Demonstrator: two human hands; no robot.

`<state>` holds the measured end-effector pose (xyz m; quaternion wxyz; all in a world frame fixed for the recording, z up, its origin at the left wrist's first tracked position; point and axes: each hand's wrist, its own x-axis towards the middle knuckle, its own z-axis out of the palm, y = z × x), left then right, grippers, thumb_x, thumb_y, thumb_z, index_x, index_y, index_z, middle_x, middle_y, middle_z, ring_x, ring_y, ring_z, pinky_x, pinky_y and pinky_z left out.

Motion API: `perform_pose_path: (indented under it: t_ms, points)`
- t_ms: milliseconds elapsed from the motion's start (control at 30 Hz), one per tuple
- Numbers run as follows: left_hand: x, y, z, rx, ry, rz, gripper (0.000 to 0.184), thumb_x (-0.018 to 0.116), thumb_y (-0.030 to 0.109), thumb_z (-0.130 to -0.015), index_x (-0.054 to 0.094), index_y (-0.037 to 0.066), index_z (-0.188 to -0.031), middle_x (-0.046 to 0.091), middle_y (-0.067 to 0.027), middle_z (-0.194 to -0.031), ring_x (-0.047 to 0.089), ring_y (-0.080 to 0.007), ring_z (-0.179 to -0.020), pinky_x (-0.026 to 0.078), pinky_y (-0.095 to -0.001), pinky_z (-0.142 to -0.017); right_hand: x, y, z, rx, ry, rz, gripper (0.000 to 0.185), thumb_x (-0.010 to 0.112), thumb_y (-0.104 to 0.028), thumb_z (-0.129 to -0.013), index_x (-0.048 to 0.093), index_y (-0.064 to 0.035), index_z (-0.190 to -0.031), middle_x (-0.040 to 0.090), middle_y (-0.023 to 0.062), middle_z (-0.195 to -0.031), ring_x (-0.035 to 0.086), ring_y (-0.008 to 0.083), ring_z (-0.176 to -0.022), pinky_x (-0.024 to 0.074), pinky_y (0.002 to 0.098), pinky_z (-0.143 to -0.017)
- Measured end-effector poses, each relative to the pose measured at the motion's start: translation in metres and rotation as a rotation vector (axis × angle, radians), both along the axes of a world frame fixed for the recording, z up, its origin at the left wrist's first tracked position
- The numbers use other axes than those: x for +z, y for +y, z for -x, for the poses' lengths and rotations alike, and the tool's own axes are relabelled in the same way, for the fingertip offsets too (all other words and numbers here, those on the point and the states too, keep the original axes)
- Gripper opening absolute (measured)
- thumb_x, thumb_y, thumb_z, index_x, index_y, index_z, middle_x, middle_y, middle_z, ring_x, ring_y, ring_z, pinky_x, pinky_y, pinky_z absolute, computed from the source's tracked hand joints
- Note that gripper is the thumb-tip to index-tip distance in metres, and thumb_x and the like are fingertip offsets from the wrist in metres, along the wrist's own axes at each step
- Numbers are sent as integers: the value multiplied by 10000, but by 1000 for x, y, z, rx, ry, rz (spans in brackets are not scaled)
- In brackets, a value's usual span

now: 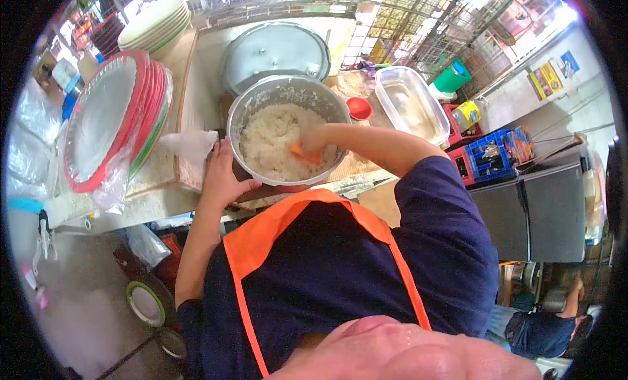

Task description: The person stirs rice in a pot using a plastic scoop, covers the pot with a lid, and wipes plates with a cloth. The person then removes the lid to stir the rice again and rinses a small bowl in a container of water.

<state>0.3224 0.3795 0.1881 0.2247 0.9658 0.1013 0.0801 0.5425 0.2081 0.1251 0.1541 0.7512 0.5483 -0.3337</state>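
Rice (271, 128) is in your metal pot (335, 102), mid-counter, straight ahead; your right hand and forearm (376, 141) hide part of it and of the pot's right rim. Your right hand (314, 139) is blurred over the rice, apparently closed around an orange scoop (305, 155); exact finger placement can't be made out, and you can't see the scoop's handle. Your left hand (224, 174) is open, fingers spread, thumb against the pot's near left side. Lid (278, 50) stands on the far side, lower edge hidden behind the pot. Red bowl (359, 108) just right, contents unclear; clear tub (412, 108) farther right, contents hard to read. Far left, red-rimmed plates (108, 121) partly covered by clear plastic (110, 195). Near right, another person (540, 331) is cut off by the dark lens edge.
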Motion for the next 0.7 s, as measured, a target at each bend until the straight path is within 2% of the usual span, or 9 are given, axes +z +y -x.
perform_pose_path:
  t_ms: [33,100,133,200,233,300,533,600,700]
  points:
    - [1,-1,0,0,30,-13,1117,805,365,-486,184,-21,-1330,243,-222,-1364,227,-335,-1276,222,-376,-1048,3,1,2,8,6,6,194,612,-242,-638,654,-57,-675,634,114,-739,602,246,-662,446,392,-583]
    - [4,-5,1,25,7,9,1130,811,365,-467,189,-12,-1332,277,-214,-1352,250,-341,-1266,238,-378,-1040,12,6,0,-258,116,50,205,610,-257,-656,655,-59,-681,629,80,-712,590,210,-622,444,388,-546]
    - [8,-6,2,29,4,15,1135,812,369,-460,192,-9,-1333,284,-206,-1352,257,-339,-1263,246,-379,-1036,12,3,1,-251,121,57,205,610,-257,-656,655,-59,-681,629,80,-712,590,210,-622,444,388,-546]
    - [8,-7,1,43,-4,24,1140,813,372,-454,194,-6,-1333,291,-197,-1351,264,-337,-1261,254,-380,-1032,17,-6,-3,-830,607,-145,190,571,-235,-682,527,-88,-570,463,49,-544,405,167,-424,291,316,-373]
    - [7,-6,1,41,-34,36,1133,805,398,-453,212,-11,-1327,314,-202,-1336,287,-338,-1248,255,-395,-1022,23,-7,1,-824,606,-137,190,571,-235,-682,527,-88,-570,463,49,-544,405,167,-424,291,316,-373]
    - [5,-5,1,44,-67,52,1128,798,424,-452,229,-16,-1321,337,-206,-1320,310,-338,-1234,257,-410,-1012,37,-8,12,-1192,908,-185,208,600,-148,-658,447,-123,-520,381,7,-517,356,138,-413,274,286,-374]
    - [7,-2,-1,30,-118,53,1114,806,419,-425,272,-26,-1295,402,-228,-1260,414,-333,-1156,341,-385,-957,17,-2,13,-1192,944,-165,120,584,-118,-666,486,-126,-597,401,-8,-559,403,106,-479,308,265,-402]
    - [4,-1,1,43,-123,53,1095,794,434,-439,280,-27,-1290,419,-227,-1245,438,-344,-1129,360,-392,-940,7,-2,14,-1080,1078,-153,87,572,-117,-673,498,-143,-635,405,-22,-589,403,83,-511,321,242,-433]
    - [0,0,0,48,-134,37,1097,788,447,-444,275,-13,-1298,422,-210,-1249,438,-347,-1127,360,-394,-938,13,4,8,-935,1064,-33,73,568,-122,-673,507,-150,-645,411,-25,-604,384,74,-509,313,230,-447]
